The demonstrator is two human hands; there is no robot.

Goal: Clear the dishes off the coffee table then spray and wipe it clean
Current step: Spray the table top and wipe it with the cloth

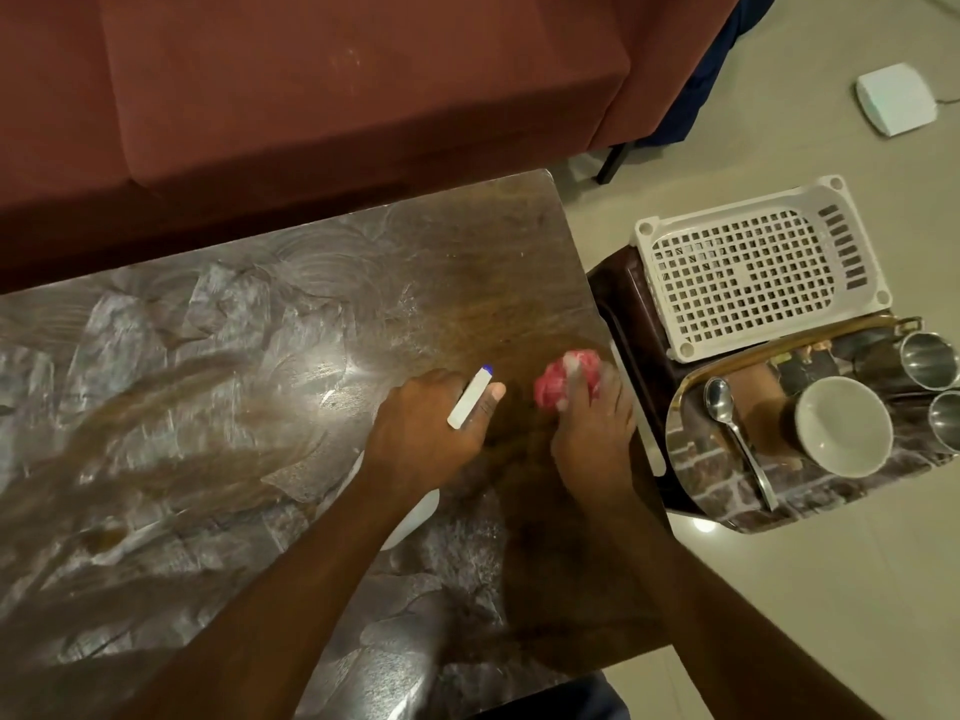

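Note:
My left hand [426,433] grips a white spray bottle [470,400] with a blue nozzle tip, held over the dark wooden coffee table [260,356]. Most of the bottle's body is hidden under my hand and forearm. My right hand [592,423] holds a crumpled pink cloth [558,381] against the tabletop near its right edge. Wet, streaky smears cover the left and middle of the tabletop. To the right, a tray [691,407] carries a white bowl [844,426], a spoon [727,413] and metal cups [930,358].
A white plastic basket [758,267] sits on a low dark stand beside the tray. A red-brown sofa [311,96] runs along the table's far side. A small white box [896,98] lies on the tiled floor at the upper right.

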